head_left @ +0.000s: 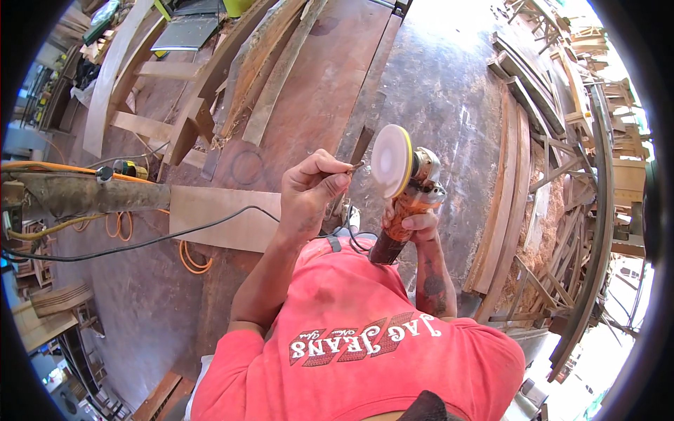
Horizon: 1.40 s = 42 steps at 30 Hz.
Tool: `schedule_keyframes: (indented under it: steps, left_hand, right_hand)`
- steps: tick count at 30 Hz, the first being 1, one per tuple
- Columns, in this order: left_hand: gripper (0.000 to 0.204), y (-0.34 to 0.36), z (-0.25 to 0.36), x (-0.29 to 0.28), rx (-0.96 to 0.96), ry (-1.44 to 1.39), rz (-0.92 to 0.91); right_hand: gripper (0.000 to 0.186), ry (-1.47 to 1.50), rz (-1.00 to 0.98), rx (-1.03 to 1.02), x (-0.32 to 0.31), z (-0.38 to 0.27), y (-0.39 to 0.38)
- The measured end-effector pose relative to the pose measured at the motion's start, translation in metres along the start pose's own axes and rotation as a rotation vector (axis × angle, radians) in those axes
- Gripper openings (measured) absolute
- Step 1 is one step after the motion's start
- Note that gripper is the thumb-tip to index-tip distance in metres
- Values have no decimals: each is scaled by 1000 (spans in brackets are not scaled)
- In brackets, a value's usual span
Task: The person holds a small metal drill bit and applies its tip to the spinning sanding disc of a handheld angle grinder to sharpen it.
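My right hand [419,223] is wrapped round the orange body of an angle grinder [413,201], held up in front of my chest. The grinder carries a round white pad with a yellow rim [391,161], turned on edge toward the left. Just left of the pad, my left hand [314,191] pinches a small, dark, thin piece [357,167] between thumb and forefinger. It is too small to name, and a gap separates it from the pad. Whether the disc spins I cannot tell.
A black cable [140,242] runs from the left toward my waist. Beside it are a pale board [217,217], a thick pipe [91,193] and an orange hose [195,259]. Wooden frame parts [158,70] lie at far left; long planks [502,196] and sawdust line the right.
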<state>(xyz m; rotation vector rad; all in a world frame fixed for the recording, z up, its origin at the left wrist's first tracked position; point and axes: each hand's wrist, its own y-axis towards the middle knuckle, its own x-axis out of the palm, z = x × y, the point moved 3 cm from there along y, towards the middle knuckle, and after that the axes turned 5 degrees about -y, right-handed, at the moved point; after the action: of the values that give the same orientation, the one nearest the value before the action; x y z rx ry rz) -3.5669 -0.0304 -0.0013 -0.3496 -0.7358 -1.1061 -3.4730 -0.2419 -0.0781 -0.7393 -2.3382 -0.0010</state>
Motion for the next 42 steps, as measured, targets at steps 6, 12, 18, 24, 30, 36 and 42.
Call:
schedule_keyframes:
  steps: [6, 12, 18, 24, 30, 36, 42]
  left_hand:
    - [14, 0, -2, 5, 59, 238, 24]
    - [21, 1, 0, 16, 233, 747, -29]
    - [20, 1, 3, 26, 381, 906, -31]
    - [19, -2, 7, 30, 398, 965, -29]
    - [17, -2, 10, 30, 461, 972, -66]
    - [14, -1, 12, 29, 472, 998, -69]
    - [14, 0, 10, 27, 470, 980, -78]
  right_hand:
    - [55, 59, -74, -12, 0, -1, -1]
    - [56, 69, -66, -3, -1, 1, -4]
    - [58, 71, -91, -1, -3, 4, -4]
    - [57, 91, -114, -7, -4, 5, -5]
    - [61, 47, -42, 10, -2, 4, -6]
    - [59, 115, -97, 13, -1, 3, -5]
    - [59, 100, -95, 19, -3, 4, -4]
